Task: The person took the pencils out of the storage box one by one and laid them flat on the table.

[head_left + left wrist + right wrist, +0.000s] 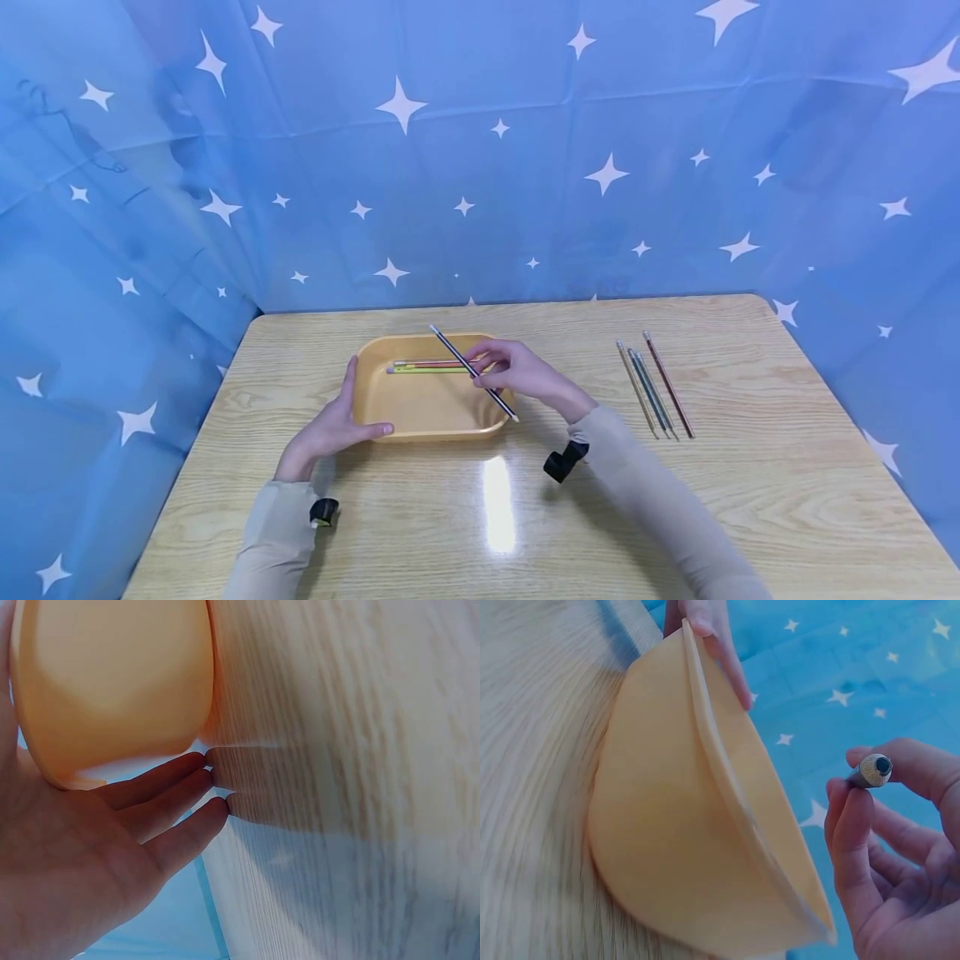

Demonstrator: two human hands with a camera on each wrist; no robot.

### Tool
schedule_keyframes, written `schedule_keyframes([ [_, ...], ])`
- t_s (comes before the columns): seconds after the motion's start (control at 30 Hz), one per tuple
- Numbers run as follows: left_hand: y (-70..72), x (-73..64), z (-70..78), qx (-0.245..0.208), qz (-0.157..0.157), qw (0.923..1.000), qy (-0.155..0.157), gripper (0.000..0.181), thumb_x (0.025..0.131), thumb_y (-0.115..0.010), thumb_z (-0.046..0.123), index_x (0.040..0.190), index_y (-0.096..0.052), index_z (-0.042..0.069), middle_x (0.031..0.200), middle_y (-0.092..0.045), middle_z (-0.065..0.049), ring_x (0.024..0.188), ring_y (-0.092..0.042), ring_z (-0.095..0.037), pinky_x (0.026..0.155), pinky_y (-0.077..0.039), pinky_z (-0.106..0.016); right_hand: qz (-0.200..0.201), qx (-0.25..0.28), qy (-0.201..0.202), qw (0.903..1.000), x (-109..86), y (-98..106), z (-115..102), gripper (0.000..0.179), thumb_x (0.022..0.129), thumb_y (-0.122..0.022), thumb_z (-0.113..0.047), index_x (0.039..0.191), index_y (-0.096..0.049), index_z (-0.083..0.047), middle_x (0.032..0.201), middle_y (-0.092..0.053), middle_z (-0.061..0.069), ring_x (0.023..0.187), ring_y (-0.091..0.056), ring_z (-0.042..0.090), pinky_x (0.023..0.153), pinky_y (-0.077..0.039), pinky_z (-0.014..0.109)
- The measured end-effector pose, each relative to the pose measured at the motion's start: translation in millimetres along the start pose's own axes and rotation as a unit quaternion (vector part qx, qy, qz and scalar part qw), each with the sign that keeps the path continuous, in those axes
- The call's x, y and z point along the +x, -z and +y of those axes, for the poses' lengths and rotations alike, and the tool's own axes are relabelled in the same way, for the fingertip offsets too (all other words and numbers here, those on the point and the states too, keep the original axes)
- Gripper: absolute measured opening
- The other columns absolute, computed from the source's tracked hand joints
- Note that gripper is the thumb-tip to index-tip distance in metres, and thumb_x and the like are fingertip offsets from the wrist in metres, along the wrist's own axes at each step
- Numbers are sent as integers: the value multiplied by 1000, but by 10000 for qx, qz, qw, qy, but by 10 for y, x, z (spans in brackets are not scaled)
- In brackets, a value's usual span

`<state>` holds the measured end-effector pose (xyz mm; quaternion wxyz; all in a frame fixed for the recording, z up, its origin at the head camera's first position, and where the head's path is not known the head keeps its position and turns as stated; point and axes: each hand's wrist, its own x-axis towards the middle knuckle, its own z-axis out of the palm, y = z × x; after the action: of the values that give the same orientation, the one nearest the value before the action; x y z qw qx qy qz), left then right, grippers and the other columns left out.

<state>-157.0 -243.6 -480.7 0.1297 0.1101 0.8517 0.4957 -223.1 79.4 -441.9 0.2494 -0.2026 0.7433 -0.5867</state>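
My right hand (513, 367) pinches a dark striped pencil (450, 343) between thumb and fingers, above the right part of a yellow-orange plastic tray (431, 436). The pencil slants, with its pale end at the far left and its wood-and-lead tip (875, 769) toward the right wrist camera. Spread around the tray's left end is my left hand (335, 425), thumb on the front rim. In the left wrist view, several fingers (176, 844) extend beside the outer wall, fingertips at the table. Inside the tray lie a reddish pencil (435, 363) and yellow-green pencils (423, 371), partly hidden by the right hand.
To the right on the wooden table (750, 500) lie several pencils: a tan one (636, 387), bluish ones (649, 392) and a dark red one (668, 383). A blue curtain with white stars (480, 167) hangs behind the table.
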Motion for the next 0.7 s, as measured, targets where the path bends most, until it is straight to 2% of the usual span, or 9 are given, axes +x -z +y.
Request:
schedule_keyframes([
  [0.23, 9, 2, 8, 28, 1, 10000, 37, 124, 79, -80, 22, 149, 20, 0, 153, -8, -35, 133, -29, -48, 108, -21, -58, 193, -211, 99, 9995, -175, 154, 66, 39, 86, -70, -3, 124, -59, -1, 100, -65, 13, 82, -63, 27, 64, -53, 34],
  [0.33, 9, 2, 11, 19, -4, 10000, 30, 124, 79, -80, 22, 149, 20, 0, 153, -9, -35, 133, -29, -48, 108, -22, -58, 274, -288, 127, 9991, -244, 217, 103, 40, 86, -69, -2, 124, -58, 0, 100, -64, 14, 78, -61, 23, 63, -53, 34],
  [0.53, 10, -8, 5, 94, -5, 9999, 80, 124, 79, -80, 23, 149, 20, 0, 153, -9, -34, 133, -30, -47, 108, -23, -58, 312, -297, 90, 9990, -365, 319, 176, 42, 85, -70, -2, 125, -57, 2, 102, -63, 17, 82, -63, 29, 64, -53, 31],
  [0.7, 9, -10, 8, 102, -10, 9999, 116, 124, 80, -80, 24, 149, 20, 1, 153, -9, -34, 133, -29, -47, 108, -23, -58, 372, -441, 14, 9983, -467, 391, 203, 42, 86, -70, -4, 126, -57, 0, 102, -64, 17, 78, -61, 22, 63, -52, 30],
])
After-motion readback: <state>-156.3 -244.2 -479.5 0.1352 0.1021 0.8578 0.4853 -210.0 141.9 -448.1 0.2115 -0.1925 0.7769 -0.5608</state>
